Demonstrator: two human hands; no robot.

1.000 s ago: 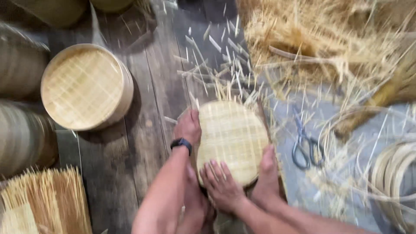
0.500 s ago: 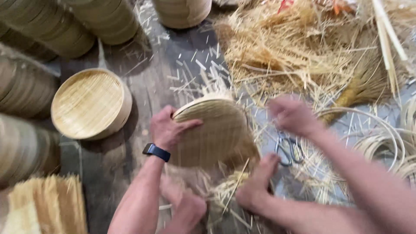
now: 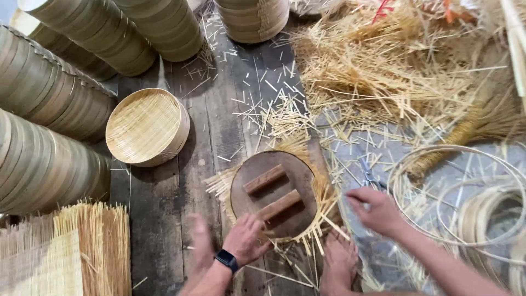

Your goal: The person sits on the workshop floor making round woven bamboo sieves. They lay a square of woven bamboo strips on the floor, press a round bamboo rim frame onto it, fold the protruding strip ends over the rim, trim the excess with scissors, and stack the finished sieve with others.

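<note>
Now L hand [image 3: 245, 239] flat on round board [image 3: 272, 193], grip apart; R hand [image 3: 374, 210] at scissors [image 3: 368, 174], grip unclear

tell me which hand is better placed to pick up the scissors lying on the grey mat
Right. The right hand already reaches over the metal scissors, nearly touching them. The left hand rests on the round brown wooden form with two blocks, further off.

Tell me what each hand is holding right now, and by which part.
The left hand rests on the near edge of the round wooden form, pressing rather than gripping. The right hand is at the scissors; any grip is blurred.
</note>
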